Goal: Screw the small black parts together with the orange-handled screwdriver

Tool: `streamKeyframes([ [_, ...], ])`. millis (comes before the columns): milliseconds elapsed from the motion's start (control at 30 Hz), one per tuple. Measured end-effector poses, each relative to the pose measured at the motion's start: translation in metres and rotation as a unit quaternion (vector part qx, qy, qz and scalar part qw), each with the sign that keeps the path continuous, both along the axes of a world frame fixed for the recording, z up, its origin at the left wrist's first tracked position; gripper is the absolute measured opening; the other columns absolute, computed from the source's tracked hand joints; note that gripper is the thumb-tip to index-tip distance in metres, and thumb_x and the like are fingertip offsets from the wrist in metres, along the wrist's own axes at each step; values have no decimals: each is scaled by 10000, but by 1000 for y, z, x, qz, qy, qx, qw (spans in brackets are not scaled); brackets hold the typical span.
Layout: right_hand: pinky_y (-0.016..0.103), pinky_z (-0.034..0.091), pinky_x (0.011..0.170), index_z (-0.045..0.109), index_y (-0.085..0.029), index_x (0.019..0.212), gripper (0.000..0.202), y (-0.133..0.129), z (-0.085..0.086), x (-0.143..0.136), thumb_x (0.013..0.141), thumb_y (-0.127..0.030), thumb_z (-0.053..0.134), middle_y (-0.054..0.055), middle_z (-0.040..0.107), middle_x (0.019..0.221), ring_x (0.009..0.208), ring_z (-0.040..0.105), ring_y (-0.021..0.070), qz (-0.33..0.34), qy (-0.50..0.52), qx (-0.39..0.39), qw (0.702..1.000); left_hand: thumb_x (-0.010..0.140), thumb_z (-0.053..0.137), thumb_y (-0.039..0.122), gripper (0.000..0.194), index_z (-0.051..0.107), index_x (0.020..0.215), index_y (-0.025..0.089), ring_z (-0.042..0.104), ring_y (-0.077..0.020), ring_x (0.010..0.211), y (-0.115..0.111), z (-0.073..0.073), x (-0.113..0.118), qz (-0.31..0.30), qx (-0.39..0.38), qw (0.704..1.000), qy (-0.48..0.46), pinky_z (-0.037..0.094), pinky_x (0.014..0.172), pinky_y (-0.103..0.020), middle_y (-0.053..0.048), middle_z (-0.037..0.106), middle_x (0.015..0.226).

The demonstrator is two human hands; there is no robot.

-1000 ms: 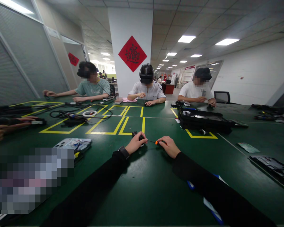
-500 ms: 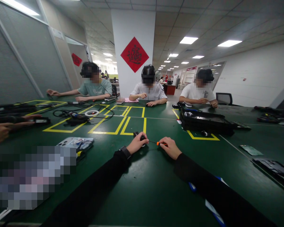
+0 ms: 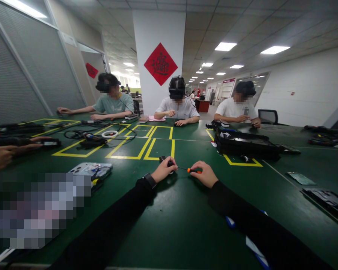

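In the middle of the green table (image 3: 169, 210), my left hand (image 3: 163, 169) is closed around a small black part (image 3: 170, 164), whose kind I cannot make out; fingers hide much of it. My right hand (image 3: 206, 174) grips an orange and black screwdriver (image 3: 193, 171) by its handle. The thin shaft lies nearly level and points left, its tip at the fingertips of my left hand. Whether the tip touches the black part I cannot tell.
Yellow tape outlines (image 3: 159, 159) mark the table beyond my hands. A black housing (image 3: 246, 144) stands at the right. Black cables and a white ring (image 3: 109, 134) lie at the left, near a clear bag (image 3: 92, 169). Several people sit around, one person's hand (image 3: 0, 157) at the left edge.
My right hand has shifted very slightly and its fingers have opened a little on the screwdriver handle, showing more of it. My left hand stays in place.
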State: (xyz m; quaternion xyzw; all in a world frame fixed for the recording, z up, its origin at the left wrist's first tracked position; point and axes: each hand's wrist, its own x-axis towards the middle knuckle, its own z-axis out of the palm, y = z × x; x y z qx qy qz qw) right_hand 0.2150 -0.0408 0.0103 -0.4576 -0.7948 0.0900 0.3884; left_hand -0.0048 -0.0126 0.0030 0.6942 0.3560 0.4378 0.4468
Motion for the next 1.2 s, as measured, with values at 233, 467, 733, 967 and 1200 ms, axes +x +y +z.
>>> streamKeyframes([
  [233, 330, 393, 794, 643, -204, 764, 151, 0, -1, 0, 619, -248, 635, 32, 604, 850, 843, 537, 174, 6, 7, -13, 1000, 707, 549, 280, 174, 458, 798, 164, 547, -103, 658, -2, 3, 0, -5, 6, 1000, 0, 412, 668, -243, 16, 569, 675],
  [467, 350, 383, 830, 664, -220, 798, 179, 5, -4, 1, 742, -284, 507, 43, 591, 936, 898, 520, 177, -2, -15, -63, 998, 716, 538, 268, 156, 459, 796, 159, 542, -105, 662, -3, 4, 0, -8, 10, 1000, 2, 412, 669, -248, 11, 563, 680],
  [733, 334, 382, 822, 644, -201, 804, 146, 5, -5, 2, 720, -222, 527, 44, 588, 915, 876, 520, 167, 13, -11, -37, 999, 717, 537, 312, 189, 454, 794, 161, 530, -100, 633, -2, 2, 1, -7, 7, 1000, -1, 410, 639, -242, 15, 556, 660],
  [967, 340, 376, 799, 595, -192, 807, 145, 1, -2, 0, 666, -227, 592, 39, 588, 872, 874, 496, 181, 8, -22, -5, 1000, 719, 534, 326, 202, 452, 800, 160, 531, -101, 644, -1, 2, 0, -11, 10, 1000, 6, 406, 631, -235, 11, 559, 673],
  [1200, 380, 339, 824, 615, -210, 816, 173, 5, -4, 1, 673, -305, 603, 48, 594, 911, 925, 476, 204, 1, -57, -11, 998, 718, 533, 292, 171, 454, 797, 162, 530, -102, 650, -1, 2, 1, -10, 14, 1000, 8, 406, 657, -245, 17, 552, 670],
])
